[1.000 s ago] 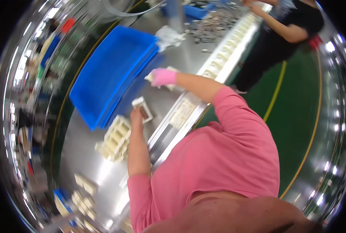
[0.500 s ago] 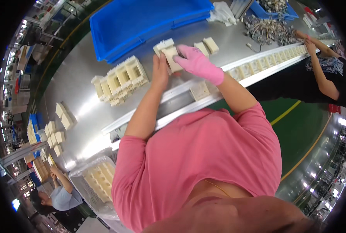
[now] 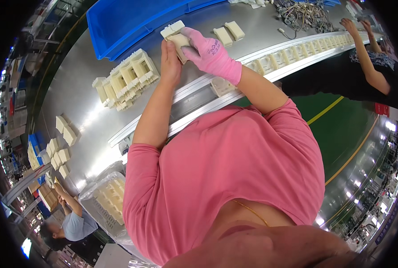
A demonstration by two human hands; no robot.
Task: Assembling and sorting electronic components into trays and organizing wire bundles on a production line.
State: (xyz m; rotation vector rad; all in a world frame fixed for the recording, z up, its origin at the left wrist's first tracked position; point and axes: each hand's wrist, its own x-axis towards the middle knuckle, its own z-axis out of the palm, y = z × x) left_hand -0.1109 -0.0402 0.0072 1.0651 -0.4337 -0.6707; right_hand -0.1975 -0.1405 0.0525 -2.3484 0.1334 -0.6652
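From the head camera, the person's bare left hand is holding the left side of a cream plastic box, its fingers lying nearly straight along the side and only partly bent. The right hand, wearing a pink glove, is gripping the same box from the right, with thumb and fingers standing a little apart and bending around it. The box is sitting between the two hands, above the metal table, near the front of a big blue tub. A white piece is showing at the far end of the box; whether the two are joined, one cannot tell.

To the right of the hands, two cream blocks are lying side by side. To the left, a row of cream frames is standing close together, and farther left some smaller cream pieces are lying loosely grouped. A metal track is running along the near side of the table, carrying a line of cream trays on the right. Beyond it, a heap of wires is lying. One co-worker is standing at the right with both hands raised over the track; another co-worker is working at the lower left, near a bin lined with clear plastic.
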